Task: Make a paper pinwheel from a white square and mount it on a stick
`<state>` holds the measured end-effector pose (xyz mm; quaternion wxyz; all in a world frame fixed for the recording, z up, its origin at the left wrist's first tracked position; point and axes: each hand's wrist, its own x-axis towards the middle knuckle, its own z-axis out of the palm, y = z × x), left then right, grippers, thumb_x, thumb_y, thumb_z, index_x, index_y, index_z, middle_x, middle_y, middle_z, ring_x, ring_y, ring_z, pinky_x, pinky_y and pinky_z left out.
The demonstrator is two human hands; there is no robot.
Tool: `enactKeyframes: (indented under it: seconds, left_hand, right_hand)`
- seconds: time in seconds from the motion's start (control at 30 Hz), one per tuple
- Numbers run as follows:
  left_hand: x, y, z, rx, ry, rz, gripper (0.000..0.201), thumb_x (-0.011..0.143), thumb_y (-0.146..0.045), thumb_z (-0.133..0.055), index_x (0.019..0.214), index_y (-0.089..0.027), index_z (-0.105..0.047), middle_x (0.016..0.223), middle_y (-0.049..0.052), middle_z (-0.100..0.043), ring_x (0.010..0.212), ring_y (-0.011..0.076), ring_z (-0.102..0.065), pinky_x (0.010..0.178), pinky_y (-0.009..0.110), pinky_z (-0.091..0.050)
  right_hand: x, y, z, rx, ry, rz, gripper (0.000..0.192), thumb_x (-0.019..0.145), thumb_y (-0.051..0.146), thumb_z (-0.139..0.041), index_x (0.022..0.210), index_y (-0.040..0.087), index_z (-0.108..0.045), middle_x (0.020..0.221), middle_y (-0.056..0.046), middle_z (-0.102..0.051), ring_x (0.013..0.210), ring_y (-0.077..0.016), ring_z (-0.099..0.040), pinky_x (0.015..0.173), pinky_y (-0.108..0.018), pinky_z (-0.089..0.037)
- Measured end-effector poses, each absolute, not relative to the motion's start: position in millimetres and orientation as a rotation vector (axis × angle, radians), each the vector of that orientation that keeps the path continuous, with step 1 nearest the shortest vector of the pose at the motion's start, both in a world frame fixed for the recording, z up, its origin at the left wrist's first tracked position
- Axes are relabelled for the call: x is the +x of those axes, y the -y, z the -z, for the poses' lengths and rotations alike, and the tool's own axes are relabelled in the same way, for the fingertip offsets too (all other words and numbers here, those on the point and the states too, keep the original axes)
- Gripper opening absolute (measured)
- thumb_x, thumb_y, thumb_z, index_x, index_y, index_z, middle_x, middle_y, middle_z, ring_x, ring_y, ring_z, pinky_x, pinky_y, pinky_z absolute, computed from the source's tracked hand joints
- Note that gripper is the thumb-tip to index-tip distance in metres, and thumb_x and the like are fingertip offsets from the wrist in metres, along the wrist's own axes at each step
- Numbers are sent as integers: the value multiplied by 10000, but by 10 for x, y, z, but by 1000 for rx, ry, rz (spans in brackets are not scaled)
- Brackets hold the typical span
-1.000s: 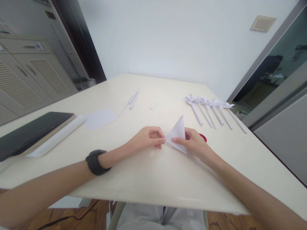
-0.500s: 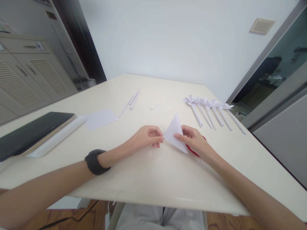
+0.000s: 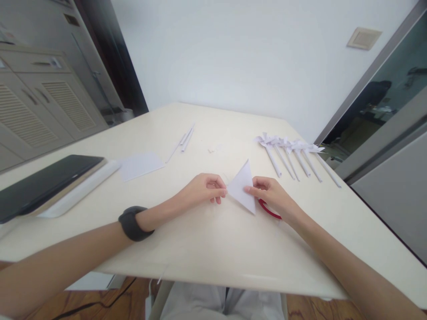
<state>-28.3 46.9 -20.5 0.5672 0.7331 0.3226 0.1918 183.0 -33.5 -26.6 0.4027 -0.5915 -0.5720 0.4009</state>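
Between my hands, a white paper triangle [image 3: 239, 189] is held above the table. My left hand [image 3: 211, 187] pinches its left corner between thumb and fingertips. Along the opposite edge, my right hand [image 3: 267, 193] grips the sheet, thumb on the near face and fingers behind it. A red handle [image 3: 268, 210], perhaps of scissors, lies on the table under my right hand, which hides the rest of it. A black band [image 3: 133, 223] circles my left wrist.
Several paper pinwheels [image 3: 290, 151] on rolled sticks lie in a row at the right. Thin paper rolls [image 3: 187, 138] and a flat white sheet [image 3: 142, 166] lie left of centre. Small scraps [image 3: 213, 149] rest mid-table. A black tablet-like slab [image 3: 50, 184] sits at the left edge.
The paper triangle has turned slightly between my hands, its lower corner shifting left. A little more of the red handle shows. Both hands keep their hold.
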Motion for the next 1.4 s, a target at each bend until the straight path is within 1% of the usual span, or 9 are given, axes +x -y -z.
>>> enactKeyframes:
  seconds: [0.2,0.33,0.43,0.57,0.7,0.87,1.1,1.2,1.4]
  left_hand:
    - [-283,-527,260,1730,-760,-426,86,717,-232,-632,719,-155,-592,649,13,-644,598,130,-610,544,233,-447]
    - [-286,-526,259,1734,-760,-400,81,714,-227,-628,718,-151,-600,662,18,-648,608,134,-617,553,237,-457]
    - [-285,-515,246,1734,-768,-401,86,716,-230,-629,711,-151,-596,655,14,-642,596,128,-610,548,234,-453]
    - [-277,-516,232,1730,-778,-401,98,710,-238,-641,705,-151,-599,654,15,-644,593,129,-609,544,235,-451]
    - [-275,-522,209,1725,-796,-414,98,692,-240,-655,689,-155,-605,634,10,-642,588,130,-603,541,235,-447]
    - [-294,-510,160,1729,-813,-442,95,698,-250,-642,687,-160,-612,635,10,-638,602,133,-591,553,238,-437]
    - [-288,-489,142,1728,-826,-438,79,700,-228,-636,690,-155,-607,607,5,-626,587,126,-570,557,235,-419]
    - [-281,-478,132,1727,-833,-450,81,695,-226,-640,679,-154,-609,589,-1,-615,573,126,-561,559,238,-413]
    - [-321,-516,147,1705,-812,-487,111,744,-261,-606,700,-161,-622,660,3,-614,602,116,-550,579,231,-422]
  right_hand:
    - [1875,335,235,-1444,1471,-1140,259,747,413,-633,675,171,-574,661,5,-549,610,-133,-504,587,-256,-383]
    - [1900,302,268,-1455,1464,-1120,307,705,433,-670,616,172,-536,590,25,-510,546,-112,-452,538,-246,-332]
    - [1921,271,310,-1471,1468,-1079,353,695,452,-673,570,177,-490,530,44,-460,496,-93,-383,498,-239,-273]
    - [1932,264,328,-1485,1498,-1001,366,698,442,-674,548,177,-470,515,55,-409,493,-85,-320,480,-235,-223]
    - [1924,292,283,-1475,1528,-958,335,734,452,-630,580,169,-535,554,36,-442,533,-103,-375,507,-242,-286]
    - [1944,313,250,-1455,1538,-970,288,783,436,-574,690,166,-613,653,9,-535,611,-128,-475,600,-260,-386]
    - [1961,320,246,-1477,1537,-952,270,779,409,-581,661,168,-606,622,13,-507,589,-129,-448,570,-259,-356]
    - [1942,338,200,-1458,1536,-973,292,798,399,-549,620,169,-573,620,11,-499,602,-133,-462,581,-257,-371]
    - [1933,369,169,-1445,1562,-1049,361,832,414,-508,566,173,-543,600,-3,-514,592,-139,-486,601,-269,-401]
